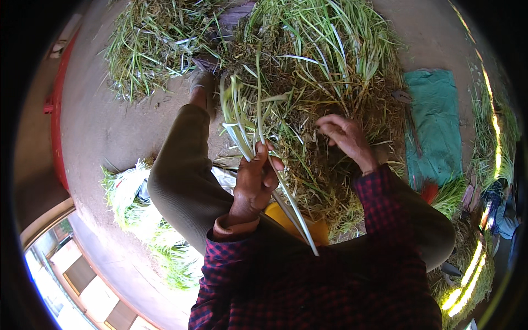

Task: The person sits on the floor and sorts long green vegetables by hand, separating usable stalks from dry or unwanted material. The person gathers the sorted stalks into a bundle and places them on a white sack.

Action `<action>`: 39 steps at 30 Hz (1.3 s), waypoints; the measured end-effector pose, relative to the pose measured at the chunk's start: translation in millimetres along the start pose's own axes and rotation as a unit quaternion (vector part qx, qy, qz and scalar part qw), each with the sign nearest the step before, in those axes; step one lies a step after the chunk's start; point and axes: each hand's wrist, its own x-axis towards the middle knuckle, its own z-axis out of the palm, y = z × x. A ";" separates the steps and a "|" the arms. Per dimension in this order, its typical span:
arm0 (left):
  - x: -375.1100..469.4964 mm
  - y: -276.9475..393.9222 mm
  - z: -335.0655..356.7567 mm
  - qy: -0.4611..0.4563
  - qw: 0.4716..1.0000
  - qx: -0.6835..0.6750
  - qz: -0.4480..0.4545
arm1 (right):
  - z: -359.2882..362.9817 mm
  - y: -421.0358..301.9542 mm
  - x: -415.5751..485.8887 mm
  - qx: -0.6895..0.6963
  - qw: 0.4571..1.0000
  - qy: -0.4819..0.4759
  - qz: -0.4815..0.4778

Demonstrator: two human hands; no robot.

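Observation:
My left hand point(256, 177) is shut around a few long leafy stalks point(293, 204). Their pale stems slant down toward my lap, while green leaves fan out above the fist. To the right, my right hand point(348, 138) hovers over a heap of uprooted green plants point(321, 62); its fingers are slightly curled and I see nothing held in them. The near side of this heap is a mat of brown, withered leaves point(305, 165), with fresher green blades and white stems farther off.
Another plant heap point(161, 49) lies at the far left. Brightly lit greens point(152, 227) rest beside my left knee. A green cloth point(435, 123) is spread on the right, and a yellow object point(317, 229) shows between my legs. Part of another person point(505, 218) appears at the right edge.

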 end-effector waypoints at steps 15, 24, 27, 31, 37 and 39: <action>10.6 -6.4 -7.5 -0.081 0.995 0.005 0.053 | 63.4 -42.5 -70.1 0.293 0.946 -0.117 0.075; 14.5 -12.1 -8.0 -0.046 0.997 0.036 0.045 | 80.1 -41.9 -72.8 0.316 0.943 -0.049 0.095; 14.5 -9.7 -9.4 -0.026 0.998 0.053 0.028 | 81.6 -31.1 -71.2 0.351 0.929 -0.019 0.115; 12.2 -10.4 -6.2 0.025 0.994 0.082 0.071 | 69.2 3.2 -60.2 0.443 0.881 0.101 0.133; 5.6 -5.5 -6.3 0.049 0.992 0.035 0.115 | -9.2 76.0 -37.8 0.569 0.731 0.371 0.059; 3.4 -3.3 -4.8 0.076 0.986 0.029 0.144 | -43.3 99.9 -34.5 0.579 0.709 0.402 0.008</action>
